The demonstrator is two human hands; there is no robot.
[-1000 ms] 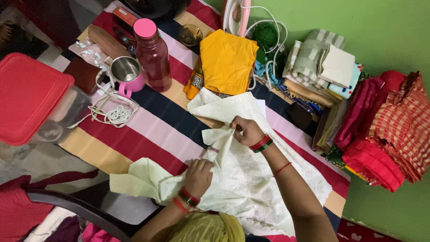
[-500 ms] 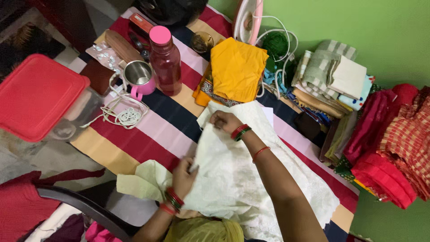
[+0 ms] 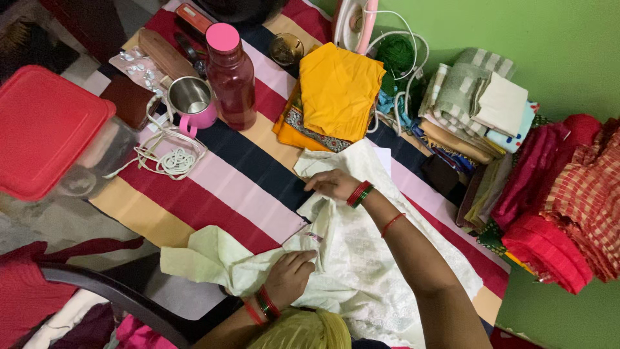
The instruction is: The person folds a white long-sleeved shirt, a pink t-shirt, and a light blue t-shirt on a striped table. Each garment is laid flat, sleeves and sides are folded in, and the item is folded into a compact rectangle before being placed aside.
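Red-lidded container (image 3: 45,129) cut by left edge; cream garment (image 3: 361,258) partly under forearm.

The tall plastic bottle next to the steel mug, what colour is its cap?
Pink, on the dark red translucent bottle; clearest in the head view.

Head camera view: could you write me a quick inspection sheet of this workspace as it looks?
Surface: striped cloth covering the table.
Job's things: pale cream garment, spread out, partly hanging off the near edge.
Clutter: maroon bottle, steel mug, folded yellow cloth, red-lidded box.
Hands: left hand and right hand both press flat on the garment.
Cables: coiled white cord; white iron cord.
Surroundings: green wall, folded fabric stacks.
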